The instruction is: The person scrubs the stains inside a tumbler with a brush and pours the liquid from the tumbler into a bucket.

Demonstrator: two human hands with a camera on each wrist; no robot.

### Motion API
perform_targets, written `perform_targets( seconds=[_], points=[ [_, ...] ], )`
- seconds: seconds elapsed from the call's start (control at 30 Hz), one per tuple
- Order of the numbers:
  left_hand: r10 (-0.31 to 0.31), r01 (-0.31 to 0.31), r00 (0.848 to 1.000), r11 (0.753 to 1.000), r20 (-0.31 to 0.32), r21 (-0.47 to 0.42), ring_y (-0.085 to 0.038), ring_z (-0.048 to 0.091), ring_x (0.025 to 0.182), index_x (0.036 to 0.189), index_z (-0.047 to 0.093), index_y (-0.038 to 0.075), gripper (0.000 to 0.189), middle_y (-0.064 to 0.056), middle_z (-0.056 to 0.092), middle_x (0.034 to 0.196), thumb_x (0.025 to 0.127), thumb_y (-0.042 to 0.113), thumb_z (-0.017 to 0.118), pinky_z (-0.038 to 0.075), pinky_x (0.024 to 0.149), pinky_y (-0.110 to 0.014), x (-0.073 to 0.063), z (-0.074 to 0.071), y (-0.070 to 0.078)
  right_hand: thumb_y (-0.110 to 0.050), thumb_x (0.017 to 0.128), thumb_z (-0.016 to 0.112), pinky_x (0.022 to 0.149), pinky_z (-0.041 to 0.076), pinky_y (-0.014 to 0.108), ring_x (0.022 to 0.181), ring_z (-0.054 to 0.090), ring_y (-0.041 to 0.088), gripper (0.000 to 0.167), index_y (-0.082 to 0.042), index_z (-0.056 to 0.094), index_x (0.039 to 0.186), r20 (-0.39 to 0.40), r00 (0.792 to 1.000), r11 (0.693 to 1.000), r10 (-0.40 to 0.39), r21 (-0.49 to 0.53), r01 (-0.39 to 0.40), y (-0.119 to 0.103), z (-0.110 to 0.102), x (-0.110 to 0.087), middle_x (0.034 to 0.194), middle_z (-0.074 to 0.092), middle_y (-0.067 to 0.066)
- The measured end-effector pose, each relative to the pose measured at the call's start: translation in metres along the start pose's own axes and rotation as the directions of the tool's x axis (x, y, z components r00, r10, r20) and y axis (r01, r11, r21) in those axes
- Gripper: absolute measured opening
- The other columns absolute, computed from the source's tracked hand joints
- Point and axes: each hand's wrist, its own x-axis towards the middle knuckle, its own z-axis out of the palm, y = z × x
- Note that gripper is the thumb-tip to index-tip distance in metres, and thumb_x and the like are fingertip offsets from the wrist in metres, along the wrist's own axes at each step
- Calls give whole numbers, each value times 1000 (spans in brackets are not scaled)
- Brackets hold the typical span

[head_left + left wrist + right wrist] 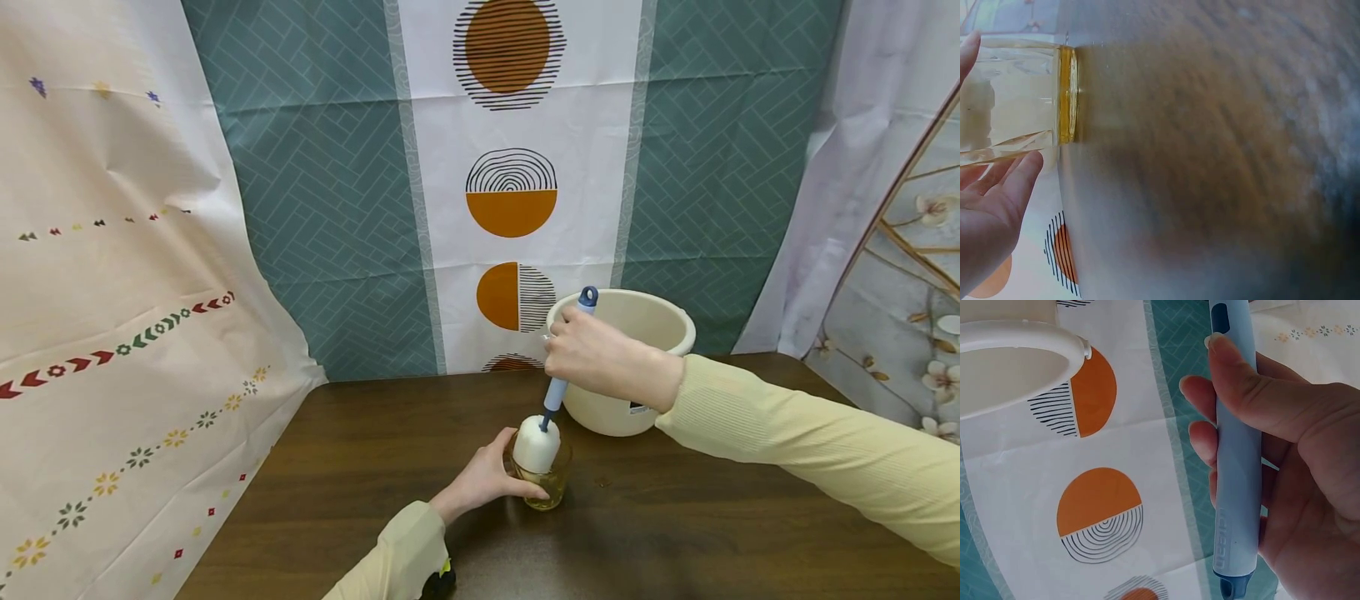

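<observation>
Sponge brush, right of the frame's centre, is held by its pale blue handle in the right hand's grip. From there its long axis slants down and slightly left to the white sponge head, partway inside the yellowish glass. Nearer the glass, the left hand's grip curls round it on the tabletop. Behind stands a cream bucket.
</observation>
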Motion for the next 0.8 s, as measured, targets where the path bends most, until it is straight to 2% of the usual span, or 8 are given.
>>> perform_targets(
  seconds=[0.4,0.8],
  points=[
    [5,-5,1000,1000,-10,2,-12,52,89,123,42,11,76,6,55,103,63,34,83,43,73,-31,0,0,0,-17,70,77,57,34,32,57,47,21,11,-19,68,66,16,999,999,37,13,-37,0,1,-1,66,59,1],
    [24,-22,1000,995,18,-92,-13,52,96,122,42,10,72,3,53,109,65,26,83,45,74,-27,1,0,0,-19,69,77,57,32,28,58,48,17,11,-20,68,66,79,997,999,18,39,-21,-9,7,1,67,60,-2]
  ],
)
